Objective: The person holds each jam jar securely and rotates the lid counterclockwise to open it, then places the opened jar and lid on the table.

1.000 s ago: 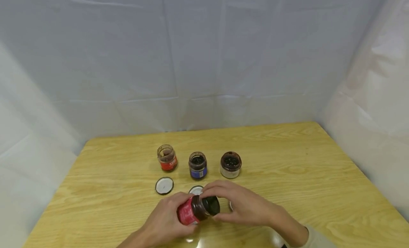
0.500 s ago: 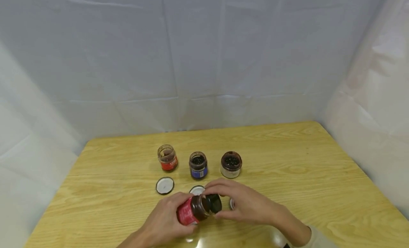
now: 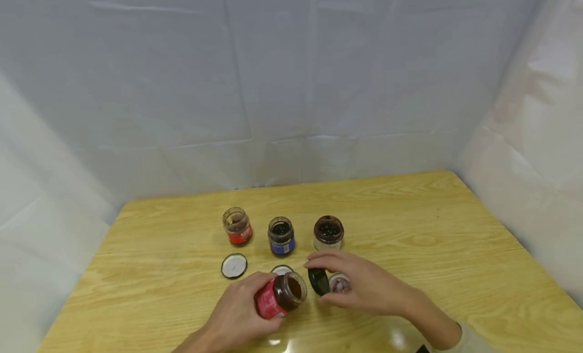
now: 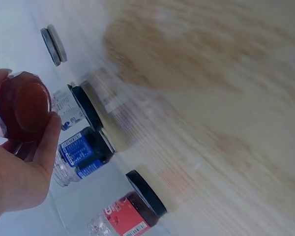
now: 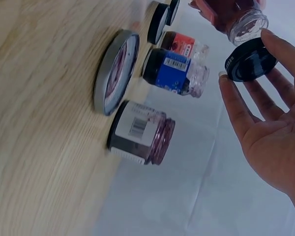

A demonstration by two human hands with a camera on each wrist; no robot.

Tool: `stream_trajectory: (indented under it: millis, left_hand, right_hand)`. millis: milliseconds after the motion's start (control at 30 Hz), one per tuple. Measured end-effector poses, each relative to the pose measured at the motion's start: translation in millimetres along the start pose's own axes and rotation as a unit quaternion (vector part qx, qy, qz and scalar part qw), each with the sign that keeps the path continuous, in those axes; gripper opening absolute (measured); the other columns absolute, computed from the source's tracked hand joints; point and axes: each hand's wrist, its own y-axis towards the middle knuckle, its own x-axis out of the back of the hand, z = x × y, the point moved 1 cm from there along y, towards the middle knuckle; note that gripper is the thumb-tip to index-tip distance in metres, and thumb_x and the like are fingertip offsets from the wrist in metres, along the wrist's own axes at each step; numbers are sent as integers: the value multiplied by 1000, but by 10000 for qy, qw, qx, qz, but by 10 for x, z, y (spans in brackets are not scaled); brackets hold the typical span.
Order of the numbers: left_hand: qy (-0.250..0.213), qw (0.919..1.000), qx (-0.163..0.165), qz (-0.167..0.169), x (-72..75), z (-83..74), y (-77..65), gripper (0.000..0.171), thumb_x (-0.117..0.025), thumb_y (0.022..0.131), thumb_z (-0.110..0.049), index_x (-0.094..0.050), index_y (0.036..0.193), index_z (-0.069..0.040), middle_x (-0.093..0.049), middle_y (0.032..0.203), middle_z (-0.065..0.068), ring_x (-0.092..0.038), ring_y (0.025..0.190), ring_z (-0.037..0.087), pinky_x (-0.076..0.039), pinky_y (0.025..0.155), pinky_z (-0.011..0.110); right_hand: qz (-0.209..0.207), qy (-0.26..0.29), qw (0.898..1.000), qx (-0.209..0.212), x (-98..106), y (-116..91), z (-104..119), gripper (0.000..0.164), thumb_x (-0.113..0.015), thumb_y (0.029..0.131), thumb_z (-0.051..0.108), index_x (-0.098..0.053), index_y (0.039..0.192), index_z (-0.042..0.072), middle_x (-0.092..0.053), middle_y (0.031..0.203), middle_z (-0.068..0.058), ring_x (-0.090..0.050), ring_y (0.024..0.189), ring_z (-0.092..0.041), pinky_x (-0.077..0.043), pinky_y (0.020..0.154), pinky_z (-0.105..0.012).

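My left hand (image 3: pixel 240 303) grips a glass jar (image 3: pixel 279 295) with a pink-red label, its uncovered mouth tilted to the right. The left wrist view shows the jar's reddish-brown base (image 4: pixel 32 108) with fingers around it. Just right of the jar mouth, my right hand (image 3: pixel 364 287) pinches a black lid (image 3: pixel 318 281) by its edge, between thumb and fingertips. In the right wrist view the lid (image 5: pixel 250 60) overlaps the rim of the jar (image 5: pixel 248 24). Behind my right hand a smeared lid (image 3: pixel 339 283) lies inner side up, partly covered by the hand.
Three uncovered jars stand in a row behind my hands: a red-labelled jar (image 3: pixel 238 226), a blue-labelled jar (image 3: pixel 281 236) and a white-labelled jar (image 3: pixel 328 232). One upturned lid (image 3: pixel 234 266) lies on the wooden table (image 3: pixel 410 231); another lid (image 3: pixel 282 269) is half hidden behind the held jar.
The black lid has come away from the held jar's mouth as my right hand moved right with it. The jar's opening now shows; my left hand has barely moved.
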Motion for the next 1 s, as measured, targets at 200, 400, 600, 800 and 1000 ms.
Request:
stream_trajectory:
  millis: [200, 400, 600, 800, 1000]
  left_hand:
    - [35, 9995, 195, -257, -42, -44, 61, 59, -85, 60, -30, -65, 114, -16, -63, 102, -10, -58, 87, 6, -50, 70, 24]
    - [-276, 9989, 142, -351, -90, -103, 145, 60, -86, 59, -25, -63, 115, -15, -63, 104, -9, -58, 90, 7, -50, 74, 26]
    - [-580, 9975, -21, -395, -165, -184, 219, 61, -86, 59, -25, -62, 114, -14, -63, 102, -6, -60, 88, 10, -51, 72, 26]
    - [-843, 9957, -181, -329, -242, -265, 320, 61, -85, 61, -24, -60, 116, -14, -62, 102, -7, -59, 88, 10, -51, 72, 27]
    - [-921, 9949, -372, -178, -333, -359, 430, 61, -84, 61, -23, -59, 116, -17, -61, 102, -9, -58, 90, 8, -51, 75, 26]
  right_hand:
    - [-222, 12, 9997, -117, 99, -103, -84, 51, -72, 86, 32, -52, 133, 27, -46, 137, 10, -45, 125, -13, -43, 96, -38]
    - [-306, 22, 9985, -460, 191, -256, -189, 55, -72, 86, 31, -50, 137, 27, -44, 140, 9, -43, 127, -15, -43, 96, -39]
    - [-586, 127, 9975, -383, 261, -427, -326, 56, -72, 86, 27, -49, 137, 24, -45, 137, 7, -49, 120, -15, -46, 93, -35]
    - [-760, 251, 9963, -327, 318, -577, -440, 56, -74, 85, 22, -50, 136, 21, -47, 134, 5, -50, 117, -14, -47, 91, -33]
    - [-943, 117, 9949, -348, 370, -709, -500, 54, -73, 85, 23, -51, 135, 22, -48, 134, 4, -50, 117, -14, -48, 90, -33]
